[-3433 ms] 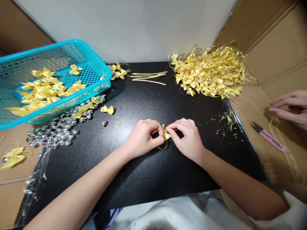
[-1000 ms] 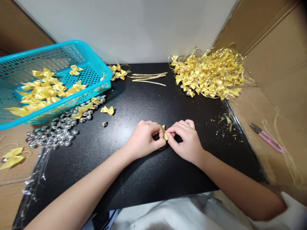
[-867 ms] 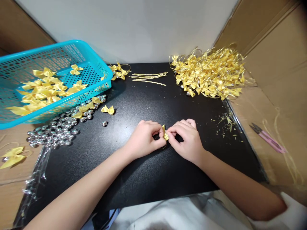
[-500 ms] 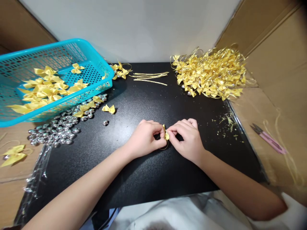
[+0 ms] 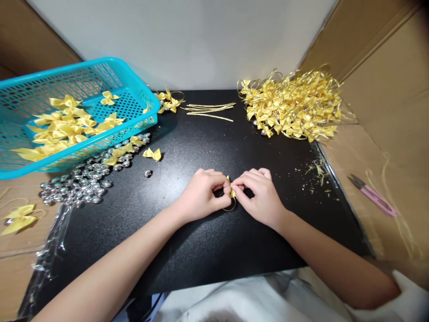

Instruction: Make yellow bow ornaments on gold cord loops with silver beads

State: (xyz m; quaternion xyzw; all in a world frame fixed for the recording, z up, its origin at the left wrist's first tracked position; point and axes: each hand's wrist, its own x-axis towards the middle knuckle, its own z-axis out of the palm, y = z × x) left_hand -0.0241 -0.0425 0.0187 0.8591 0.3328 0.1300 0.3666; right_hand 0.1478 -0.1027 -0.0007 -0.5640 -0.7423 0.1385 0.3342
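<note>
Low over the middle of the black table, my left hand [image 5: 204, 194] pinches a small yellow ribbon bow [image 5: 232, 192] between thumb and forefinger. My right hand [image 5: 259, 197] meets it from the other side, its thumb and fingertips pinched at the same bow. A thin gold cord loop [image 5: 231, 208] hangs below the bow. Fingers cover most of the bow, so its knot and any bell on it are hard to make out. Left of my hands lie a loose yellow bow [image 5: 152, 154] and a single silver bell [image 5: 148, 173].
A turquoise basket [image 5: 140, 120] of yellow bows stands at the left, silver bells [image 5: 80, 183] heaped beside it. Cut gold cords [image 5: 210, 107] lie at the back. A pile of corded bows [image 5: 295, 105] sits back right, with pink thread snips [image 5: 373, 195] and cord scraps [image 5: 318, 170] nearby.
Both hands stay at the bow with almost no movement. My right fingertips have shifted very slightly left, and the camera view has tilted a little.
</note>
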